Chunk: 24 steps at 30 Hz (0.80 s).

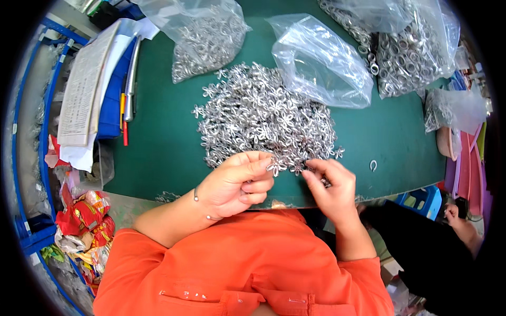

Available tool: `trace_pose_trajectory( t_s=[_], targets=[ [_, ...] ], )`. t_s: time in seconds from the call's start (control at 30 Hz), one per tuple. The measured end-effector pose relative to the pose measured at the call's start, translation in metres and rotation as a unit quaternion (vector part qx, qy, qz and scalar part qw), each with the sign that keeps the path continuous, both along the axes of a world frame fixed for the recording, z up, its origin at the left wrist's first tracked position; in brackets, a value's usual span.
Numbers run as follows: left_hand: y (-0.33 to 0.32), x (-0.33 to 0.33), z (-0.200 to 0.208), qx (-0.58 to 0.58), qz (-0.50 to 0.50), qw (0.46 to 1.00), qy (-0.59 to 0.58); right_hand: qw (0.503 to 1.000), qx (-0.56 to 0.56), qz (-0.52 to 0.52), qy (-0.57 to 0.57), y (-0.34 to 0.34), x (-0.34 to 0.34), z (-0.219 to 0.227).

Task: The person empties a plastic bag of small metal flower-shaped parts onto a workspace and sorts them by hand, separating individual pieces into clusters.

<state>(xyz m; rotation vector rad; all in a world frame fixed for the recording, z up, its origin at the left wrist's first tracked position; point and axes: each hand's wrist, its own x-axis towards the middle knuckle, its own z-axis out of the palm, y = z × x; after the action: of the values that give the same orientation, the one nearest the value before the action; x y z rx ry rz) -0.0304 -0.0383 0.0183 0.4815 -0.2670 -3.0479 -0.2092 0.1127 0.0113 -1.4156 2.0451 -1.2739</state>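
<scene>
A silver flower piece is pinched in the grip of the left hand, fingers closed on it. The right hand is curled just beside, fingertips on small pieces at the near edge of the pile. The pile is spread beyond both hands on the green table. Farther off, bags of metal parts are laid. A single ring is seen right of the right hand.

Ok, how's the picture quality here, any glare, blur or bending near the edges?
Head view: even, bright light; glare on the clear plastic bags and the heap of silver flower-shaped metal pieces; the green table edge bows from fisheye distortion; dark vignette at corners; both hands, left and right, look fairly sharp.
</scene>
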Motion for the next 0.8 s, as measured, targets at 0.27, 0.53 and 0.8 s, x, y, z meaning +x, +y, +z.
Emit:
trace_pose_trajectory(
  t_s=[0.27,0.53,0.8],
  targets=[
    [-0.0009,-0.0009,-0.0103,0.039,0.005,0.998,0.043,0.980,0.002,-0.022,0.196,-0.0047,0.0131,0.0029],
    [-0.0013,-0.0018,-0.0097,0.043,0.010,0.998,0.051,0.970,0.021,-0.008,0.240,-0.0026,0.0126,0.0029],
    [-0.0033,-0.0033,-0.0067,0.037,0.010,0.998,0.045,0.978,-0.025,0.030,0.203,-0.0037,0.0092,0.0034]
  ],
)
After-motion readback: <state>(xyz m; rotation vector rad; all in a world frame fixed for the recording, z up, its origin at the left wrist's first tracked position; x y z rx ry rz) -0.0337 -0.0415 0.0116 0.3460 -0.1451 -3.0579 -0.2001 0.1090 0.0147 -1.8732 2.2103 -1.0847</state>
